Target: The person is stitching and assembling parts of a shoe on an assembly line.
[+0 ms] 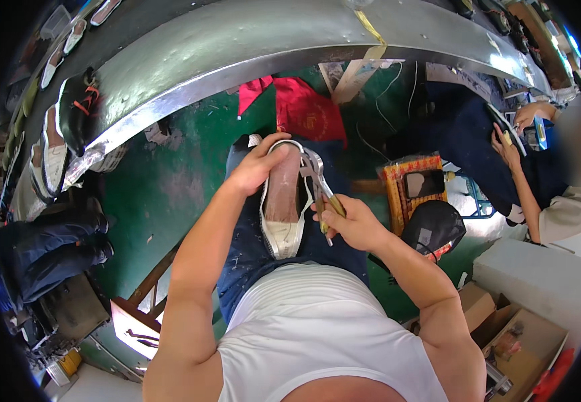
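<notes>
A shoe upper on a last (282, 194) lies sole side up across my thighs, with a brown insole board and a whitish near end. My left hand (258, 167) grips its far end, thumb over the sole's edge and fingers round the outside. In my right hand (354, 221) is a pair of lasting pincers (318, 177) with a broad metal head and yellowish handles. The pincers' head sits against the upper's right edge near the far end. Whether the jaws have material between them, I cannot tell.
A long metal bench (237, 50) curves across the front, with several shoes (54, 144) at its left. A red cloth (307, 110) hangs beyond my knees. To the right are a black bag (434, 224), cardboard boxes (525, 335) and a seated co-worker holding a shoe (505, 130).
</notes>
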